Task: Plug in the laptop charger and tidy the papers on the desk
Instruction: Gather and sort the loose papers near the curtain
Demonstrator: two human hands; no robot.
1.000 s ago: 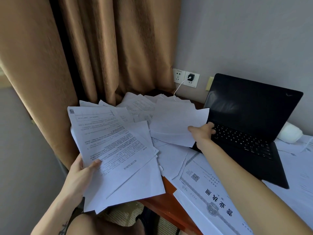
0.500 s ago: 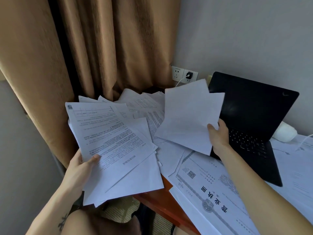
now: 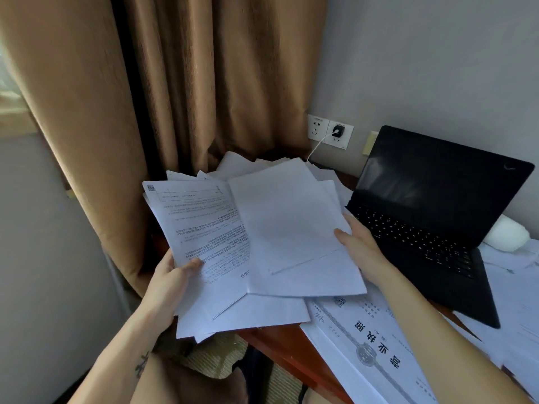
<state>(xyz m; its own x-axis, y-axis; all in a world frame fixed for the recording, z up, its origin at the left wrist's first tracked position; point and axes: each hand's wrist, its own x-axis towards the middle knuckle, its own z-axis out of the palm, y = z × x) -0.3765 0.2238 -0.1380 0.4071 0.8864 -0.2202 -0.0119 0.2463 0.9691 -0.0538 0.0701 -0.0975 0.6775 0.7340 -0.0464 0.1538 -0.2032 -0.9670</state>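
The charger half looks mostly done: a black plug point(image 3: 338, 131) sits in the wall socket point(image 3: 347, 141) behind and left of the laptop point(image 3: 423, 228), and its white cable point(image 3: 318, 144) drops out of sight behind the papers. Whether the other end reaches the laptop is hidden. The tidying is under way but far from finished. Left of the laptop, the left hand point(image 3: 172, 282) grips a loose, fanned stack point(image 3: 204, 228) of printed pages by its near corner, thumb on top and fingers underneath, held off the desk point(image 3: 291, 354) edge. The right hand point(image 3: 360, 249), just left of the keyboard, pinches a few blank-faced sheets point(image 3: 285, 223) by their right edge, thumb over them, and lays them across the stack; they overlap it askew, with edges not squared. More papers point(image 3: 233, 161) lie scattered behind the stack, a large certificate point(image 3: 373, 354) lies in front of the laptop, and others point(image 3: 519, 301) spread to its right. What is left, as I judge it, is gathering those remaining pages, squaring the pile, and setting it down neatly.
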